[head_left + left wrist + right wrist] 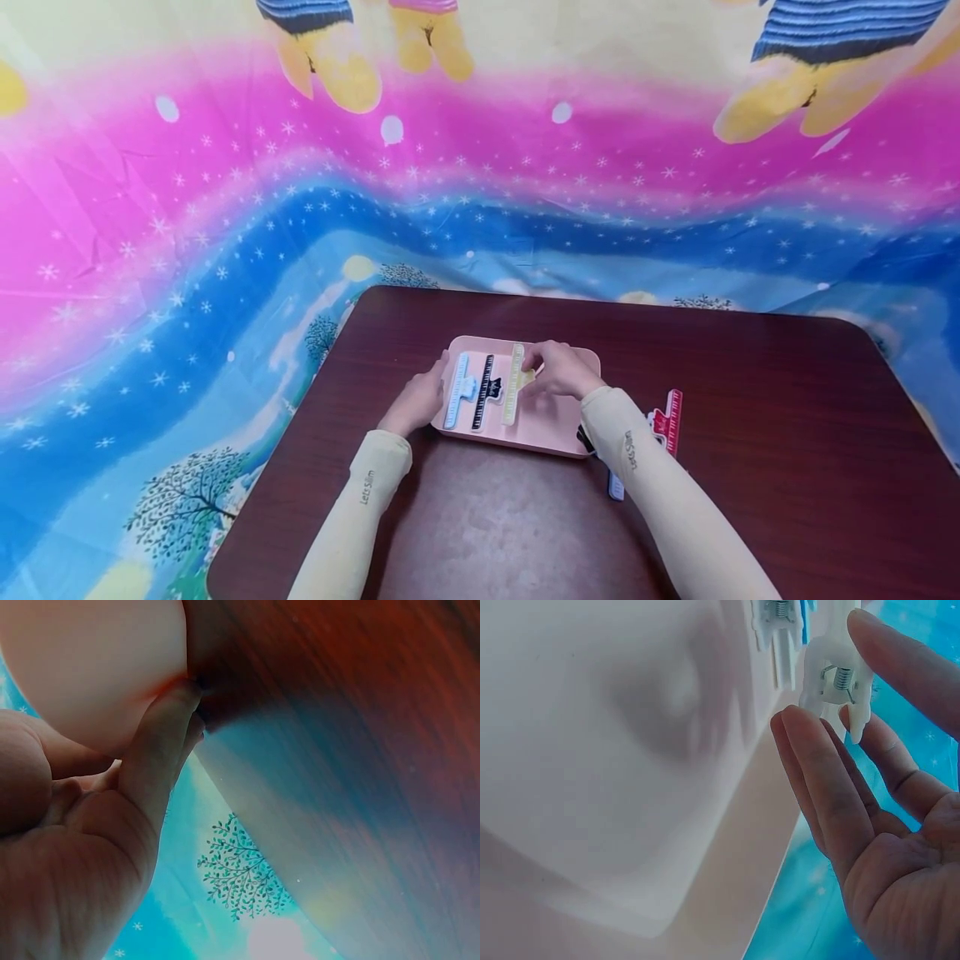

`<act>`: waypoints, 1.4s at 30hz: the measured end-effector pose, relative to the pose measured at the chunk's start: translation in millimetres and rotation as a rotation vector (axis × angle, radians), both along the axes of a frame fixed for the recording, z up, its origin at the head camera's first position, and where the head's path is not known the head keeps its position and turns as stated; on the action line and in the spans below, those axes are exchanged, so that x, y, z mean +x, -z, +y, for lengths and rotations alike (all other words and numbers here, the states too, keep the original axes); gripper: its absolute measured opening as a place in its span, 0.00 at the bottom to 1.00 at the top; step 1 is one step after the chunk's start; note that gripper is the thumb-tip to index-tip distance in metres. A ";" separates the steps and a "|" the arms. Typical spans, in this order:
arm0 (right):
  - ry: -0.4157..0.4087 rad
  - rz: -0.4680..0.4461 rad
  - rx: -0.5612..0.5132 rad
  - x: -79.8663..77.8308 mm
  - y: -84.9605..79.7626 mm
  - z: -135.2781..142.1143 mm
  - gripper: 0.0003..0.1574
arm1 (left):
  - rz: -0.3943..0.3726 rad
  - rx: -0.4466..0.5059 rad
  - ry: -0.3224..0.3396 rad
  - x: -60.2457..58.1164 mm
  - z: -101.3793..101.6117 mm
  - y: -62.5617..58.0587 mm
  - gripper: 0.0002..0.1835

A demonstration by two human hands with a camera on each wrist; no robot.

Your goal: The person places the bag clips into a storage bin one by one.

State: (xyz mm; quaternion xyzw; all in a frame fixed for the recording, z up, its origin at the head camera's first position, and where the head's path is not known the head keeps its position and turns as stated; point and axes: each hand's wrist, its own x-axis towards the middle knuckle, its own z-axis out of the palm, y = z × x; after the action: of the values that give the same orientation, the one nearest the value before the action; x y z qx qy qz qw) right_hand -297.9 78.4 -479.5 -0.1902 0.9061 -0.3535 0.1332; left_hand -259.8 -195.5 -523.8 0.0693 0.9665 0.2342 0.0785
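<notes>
A pink tray (551, 429) lies on the table. My left hand (422, 396) grips its left edge; in the left wrist view the fingertips (180, 694) are right at the rim. My right hand (561, 371), over the tray, holds a pale yellow long clip with a piano-key pattern (513, 400) by its handle side. Its spring (843, 678) shows between thumb and fingers in the right wrist view. To the left inside the tray lie a light blue clip (454, 400) and a black clip (482, 400), roughly parallel to the yellow one.
Right of the tray, partly behind the right sleeve, are a red clip (675, 421), a blue clip (616, 486) and a dark piece (585, 439) at the tray's corner. The brown table (787, 433) meets a patterned cloth (525, 217) at its far edge.
</notes>
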 end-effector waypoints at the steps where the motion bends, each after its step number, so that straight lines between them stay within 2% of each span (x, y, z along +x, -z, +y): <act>1: 0.004 -0.003 0.006 -0.1 0.3 -0.1 0.23 | 0.001 -0.001 0.002 0.1 0.2 -0.3 0.32; 9: 0.015 -0.037 0.057 -3.4 5.2 -1.2 0.24 | 0.060 -0.013 0.017 0.4 -0.1 1.6 0.31; 15: 0.012 -0.064 0.081 -5.8 9.2 -4.1 0.24 | 0.057 -0.010 0.016 0.5 0.1 1.7 0.32; 22: 0.009 -0.026 0.153 -7.1 8.8 -10.8 0.24 | 0.051 -0.012 0.021 -0.9 -0.6 2.6 0.32; 33: 0.001 -0.042 0.115 -6.2 15.6 -15.4 0.23 | 0.035 -0.015 0.017 -0.7 -0.3 0.7 0.31; 42: -0.005 -0.034 0.135 -6.3 17.7 -11.1 0.24 | 0.039 -0.010 0.011 -0.5 -0.8 1.7 0.31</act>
State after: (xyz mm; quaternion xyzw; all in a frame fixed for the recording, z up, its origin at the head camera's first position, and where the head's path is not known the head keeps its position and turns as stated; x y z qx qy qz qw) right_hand -304.2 67.3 -497.2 -0.1770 0.9250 -0.2947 0.1620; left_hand -260.3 -196.2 -525.5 0.0787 0.9686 0.2277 0.0613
